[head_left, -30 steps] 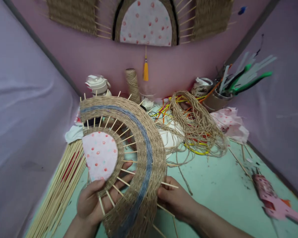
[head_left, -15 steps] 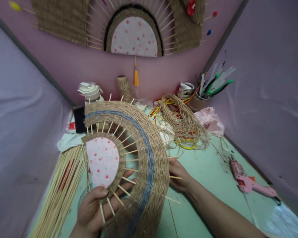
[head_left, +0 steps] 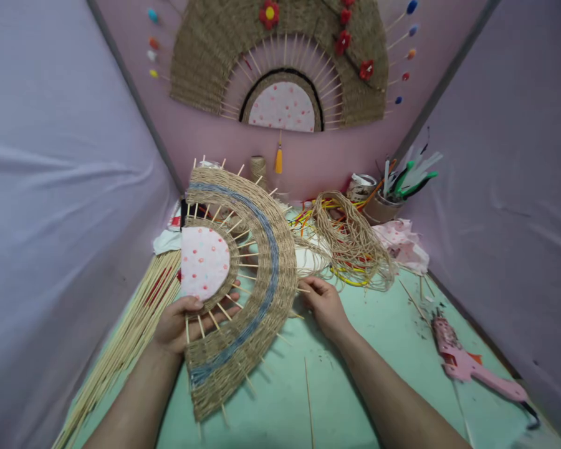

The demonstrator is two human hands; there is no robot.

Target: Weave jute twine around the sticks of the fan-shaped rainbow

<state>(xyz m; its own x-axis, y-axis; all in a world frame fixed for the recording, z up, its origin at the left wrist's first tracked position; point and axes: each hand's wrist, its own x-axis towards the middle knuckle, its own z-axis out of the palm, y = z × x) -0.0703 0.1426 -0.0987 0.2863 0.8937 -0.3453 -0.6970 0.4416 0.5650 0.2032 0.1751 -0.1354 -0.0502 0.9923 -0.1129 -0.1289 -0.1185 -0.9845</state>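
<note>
Half-round twine fan (head_left: 286, 255) held up sideways, straight edge left: blue stripe (head_left: 274, 249), bare sticks (head_left: 248, 255) poking out, red-dotted pale cloth centre (head_left: 204, 260).

Two half-round fans woven of brown cord: one blue-banded fan (head_left: 275, 249), one wall fan (head_left: 303, 19). Two pale, red-dotted half-circle cloth patches (head_left: 206, 262). Nine small coloured balls (head_left: 413, 29) visible, four left, five right. One yellow tassel (head_left: 278, 161), one pink glue gun (head_left: 460, 362), one brown twine spool (head_left: 258, 171). Thin pale sticks (head_left: 131, 330): uncountable.
</note>
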